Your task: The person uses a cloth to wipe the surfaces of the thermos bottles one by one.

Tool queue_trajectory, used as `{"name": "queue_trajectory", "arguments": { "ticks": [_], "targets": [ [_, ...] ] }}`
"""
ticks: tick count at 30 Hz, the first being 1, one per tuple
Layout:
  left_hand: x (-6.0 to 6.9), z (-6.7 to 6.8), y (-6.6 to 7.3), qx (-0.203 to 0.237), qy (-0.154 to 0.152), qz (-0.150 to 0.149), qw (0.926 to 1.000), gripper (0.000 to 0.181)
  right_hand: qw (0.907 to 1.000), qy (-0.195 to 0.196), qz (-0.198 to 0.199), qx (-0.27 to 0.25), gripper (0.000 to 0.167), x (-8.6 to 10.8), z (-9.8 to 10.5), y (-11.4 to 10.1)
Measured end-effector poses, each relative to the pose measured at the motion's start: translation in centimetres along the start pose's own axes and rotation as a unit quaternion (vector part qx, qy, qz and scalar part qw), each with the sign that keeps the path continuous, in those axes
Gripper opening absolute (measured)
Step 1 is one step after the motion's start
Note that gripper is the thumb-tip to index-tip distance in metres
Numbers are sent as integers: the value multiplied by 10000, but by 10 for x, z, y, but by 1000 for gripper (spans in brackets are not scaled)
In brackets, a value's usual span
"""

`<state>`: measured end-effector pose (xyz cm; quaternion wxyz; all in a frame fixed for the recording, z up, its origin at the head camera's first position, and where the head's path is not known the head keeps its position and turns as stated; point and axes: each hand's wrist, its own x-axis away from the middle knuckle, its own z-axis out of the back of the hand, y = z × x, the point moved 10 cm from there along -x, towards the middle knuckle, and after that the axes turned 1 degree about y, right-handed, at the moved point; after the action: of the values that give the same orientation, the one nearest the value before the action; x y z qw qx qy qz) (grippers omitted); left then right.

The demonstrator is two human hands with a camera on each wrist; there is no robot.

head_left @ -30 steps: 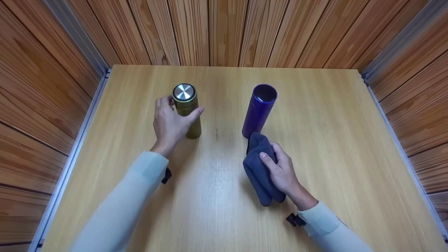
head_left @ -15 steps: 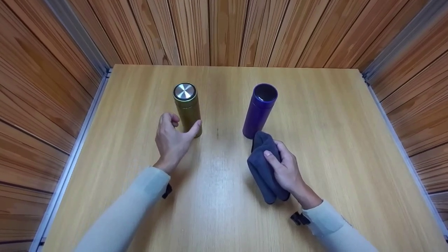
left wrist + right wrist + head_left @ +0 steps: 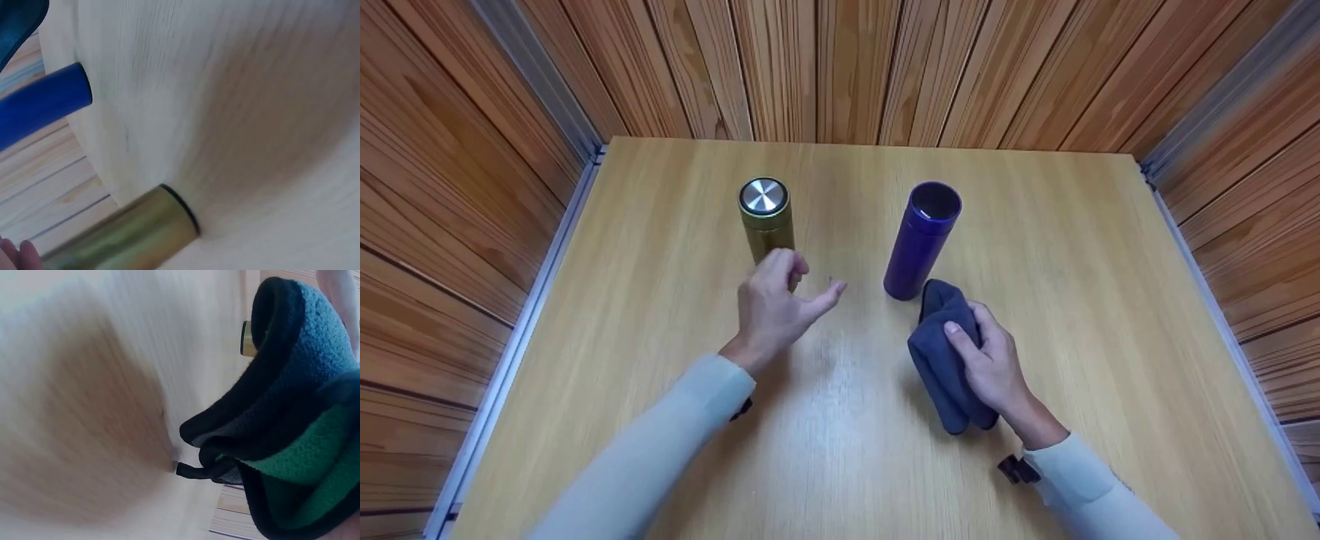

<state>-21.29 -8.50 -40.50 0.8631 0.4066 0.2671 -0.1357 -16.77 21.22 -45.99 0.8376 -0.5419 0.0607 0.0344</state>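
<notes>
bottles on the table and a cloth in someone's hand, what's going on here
A person's right hand holds a bunched dark cloth near the purple bottle. Their left hand, with nothing visibly in it, is by the gold bottle. Both bottles stand upright on the table.

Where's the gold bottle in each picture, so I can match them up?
Head: the gold bottle stands left of centre in the upper half, its lower part hidden by the left hand.
Left wrist: the gold bottle slants across the bottom, left of centre.
Right wrist: only a bit of the gold bottle shows, upper right, behind the cloth.
Shared landmark: the wooden table.
</notes>
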Motion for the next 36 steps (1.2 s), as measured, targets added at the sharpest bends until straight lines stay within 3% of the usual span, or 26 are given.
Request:
{"name": "queue_trajectory", "arguments": {
  "ticks": [3, 8, 17, 36],
  "targets": [
    [-4, -12, 12, -185, -247, -82, 9995, 47, 10000, 32, -3, 68, 33, 0, 4, 0],
    [-15, -31, 25, -415, -646, 69, 9970, 59, 9998, 29, -18, 188, 35, 0, 8, 2],
    [-34, -54, 39, -428, -947, 237, 9943, 82, 9990, 80, 65, 441, 36, 1, 18, 5],
    [-61, -78, 57, -574, -1258, 413, 9895, 97, 9984, 280, 114, 471, 34, 0, 26, 9]
  ]
}}
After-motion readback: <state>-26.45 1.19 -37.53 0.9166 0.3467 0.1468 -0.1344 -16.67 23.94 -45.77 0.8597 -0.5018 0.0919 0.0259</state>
